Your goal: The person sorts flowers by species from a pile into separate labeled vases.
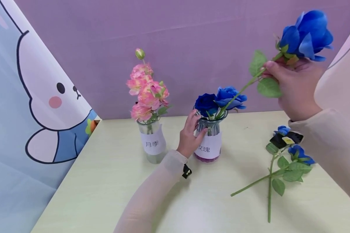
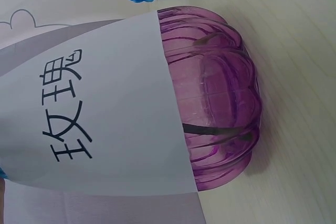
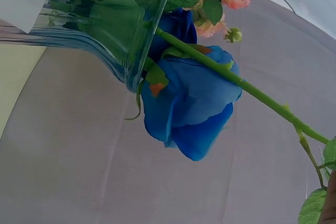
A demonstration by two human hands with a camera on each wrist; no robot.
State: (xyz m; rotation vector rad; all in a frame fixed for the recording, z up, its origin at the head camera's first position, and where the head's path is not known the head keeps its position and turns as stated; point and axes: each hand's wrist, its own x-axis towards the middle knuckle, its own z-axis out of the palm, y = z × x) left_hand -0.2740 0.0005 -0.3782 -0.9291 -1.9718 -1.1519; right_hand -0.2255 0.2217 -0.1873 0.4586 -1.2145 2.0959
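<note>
In the head view my right hand [image 1: 297,85] pinches a long-stemmed blue rose [image 1: 309,34] just under its bloom, at the upper right. Its green stem [image 3: 252,90] slants down to the vase's mouth, with the lower end over the rim. My left hand [image 1: 190,136] holds the glass vase [image 1: 215,124] from its left side, thumb at the front and fingers at the neck. This vase has a purple base [image 2: 220,98] and a white paper label [image 2: 115,108] with black characters. Two blue roses [image 1: 228,97] stand in it, blooms resting above the rim.
Left of it stands a clear vase [image 1: 154,157], also labelled, with pink flowers [image 1: 147,92]. Two more blue roses [image 1: 301,153] lie with crossed stems on the light table [image 1: 198,207] at right, partly under my right forearm. A purple cloth [image 1: 178,58] hangs behind.
</note>
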